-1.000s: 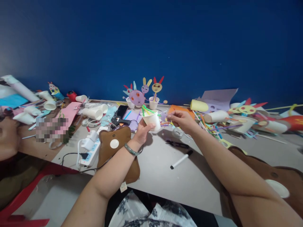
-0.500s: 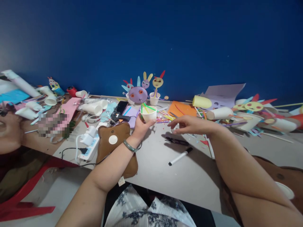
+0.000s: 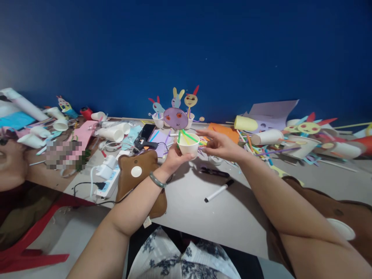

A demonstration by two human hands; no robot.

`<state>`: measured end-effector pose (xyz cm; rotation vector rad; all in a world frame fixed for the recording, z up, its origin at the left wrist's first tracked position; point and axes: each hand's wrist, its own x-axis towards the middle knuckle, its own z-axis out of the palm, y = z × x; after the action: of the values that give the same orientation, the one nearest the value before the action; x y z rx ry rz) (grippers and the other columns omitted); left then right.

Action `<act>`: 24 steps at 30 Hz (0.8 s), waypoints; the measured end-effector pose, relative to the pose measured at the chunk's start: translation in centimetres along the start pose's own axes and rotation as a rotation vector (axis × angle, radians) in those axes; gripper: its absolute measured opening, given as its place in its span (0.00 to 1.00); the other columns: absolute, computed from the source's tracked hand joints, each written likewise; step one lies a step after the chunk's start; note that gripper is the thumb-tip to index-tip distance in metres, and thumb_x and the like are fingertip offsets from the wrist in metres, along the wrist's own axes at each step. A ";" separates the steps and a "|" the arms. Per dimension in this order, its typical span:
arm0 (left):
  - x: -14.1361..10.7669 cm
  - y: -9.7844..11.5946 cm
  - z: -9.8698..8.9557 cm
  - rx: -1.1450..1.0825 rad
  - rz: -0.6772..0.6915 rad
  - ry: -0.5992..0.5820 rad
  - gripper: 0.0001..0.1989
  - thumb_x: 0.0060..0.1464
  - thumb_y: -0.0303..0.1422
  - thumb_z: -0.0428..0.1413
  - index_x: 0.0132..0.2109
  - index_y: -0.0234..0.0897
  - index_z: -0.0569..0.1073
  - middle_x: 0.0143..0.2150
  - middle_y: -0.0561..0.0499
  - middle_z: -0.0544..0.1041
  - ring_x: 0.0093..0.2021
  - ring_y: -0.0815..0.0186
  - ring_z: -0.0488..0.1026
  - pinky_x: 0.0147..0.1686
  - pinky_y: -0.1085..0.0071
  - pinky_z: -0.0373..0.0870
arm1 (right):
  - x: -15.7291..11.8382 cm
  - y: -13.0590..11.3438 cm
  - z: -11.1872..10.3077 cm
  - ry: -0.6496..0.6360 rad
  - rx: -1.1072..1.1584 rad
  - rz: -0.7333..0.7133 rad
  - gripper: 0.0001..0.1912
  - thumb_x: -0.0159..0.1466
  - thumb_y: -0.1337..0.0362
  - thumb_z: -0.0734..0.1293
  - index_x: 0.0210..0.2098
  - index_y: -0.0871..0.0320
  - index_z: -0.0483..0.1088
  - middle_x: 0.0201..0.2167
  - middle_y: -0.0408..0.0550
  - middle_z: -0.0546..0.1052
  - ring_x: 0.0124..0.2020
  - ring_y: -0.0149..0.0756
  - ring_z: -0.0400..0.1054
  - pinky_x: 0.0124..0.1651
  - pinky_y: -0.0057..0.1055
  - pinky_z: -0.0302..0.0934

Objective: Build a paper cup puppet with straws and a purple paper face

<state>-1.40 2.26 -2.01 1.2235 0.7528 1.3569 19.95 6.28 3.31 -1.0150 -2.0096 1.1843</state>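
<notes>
My left hand (image 3: 174, 157), with a bangle on the wrist, is closed round a white paper cup (image 3: 188, 150). Green and yellow strips (image 3: 186, 136) stick up from inside the cup, and a purple oval face (image 3: 176, 118) with orange eyes shows above it. At the cup's right side is my right hand (image 3: 219, 145), its fingers apart, the index finger stretched toward the rim. A small green end (image 3: 201, 147) pokes out between the cup and that hand; whether the fingers touch it I cannot tell. Below lie a black pen (image 3: 215, 172) and a white marker (image 3: 218, 191).
Behind the cup stand paper animal figures (image 3: 191, 100) against the blue wall. A hot glue gun (image 3: 143, 142), a power strip (image 3: 109, 182) and a brown cushion (image 3: 139, 166) lie left. Paper cups (image 3: 269, 137) and craft scraps crowd the right. Another person's arm (image 3: 11, 159) is at far left.
My left hand has moved the cup slightly to the right. My right hand has come in to the cup's side, its index finger stretching out further. The view has shifted a little.
</notes>
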 end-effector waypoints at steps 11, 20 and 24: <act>0.2 -0.2 0.2 0.053 -0.010 0.087 0.34 0.39 0.43 0.73 0.53 0.38 0.74 0.51 0.41 0.81 0.48 0.57 0.79 0.51 0.60 0.75 | 0.8 0.8 1.9 -0.053 0.112 0.130 0.16 0.53 0.54 0.77 0.35 0.58 0.77 0.23 0.46 0.78 0.22 0.33 0.71 0.26 0.30 0.66; 1.0 -0.6 -1.1 0.141 -0.022 0.398 0.31 0.37 0.37 0.72 0.48 0.34 0.72 0.49 0.42 0.80 0.46 0.59 0.77 0.49 0.64 0.72 | -0.7 -0.9 -2.4 -0.193 -0.197 0.119 0.10 0.58 0.56 0.74 0.32 0.57 0.79 0.23 0.46 0.78 0.24 0.31 0.69 0.25 0.27 0.59; 1.1 -0.8 -1.3 0.136 -0.037 0.415 0.31 0.37 0.36 0.71 0.48 0.35 0.70 0.48 0.43 0.79 0.45 0.60 0.76 0.47 0.65 0.71 | -2.3 -2.9 -3.6 -0.661 -0.193 0.104 0.12 0.63 0.55 0.71 0.32 0.57 0.80 0.28 0.48 0.81 0.28 0.33 0.73 0.31 0.28 0.65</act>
<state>-2.19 3.75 -2.86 1.0347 1.1684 1.5709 23.09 5.09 7.19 -0.8972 -2.6443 1.5516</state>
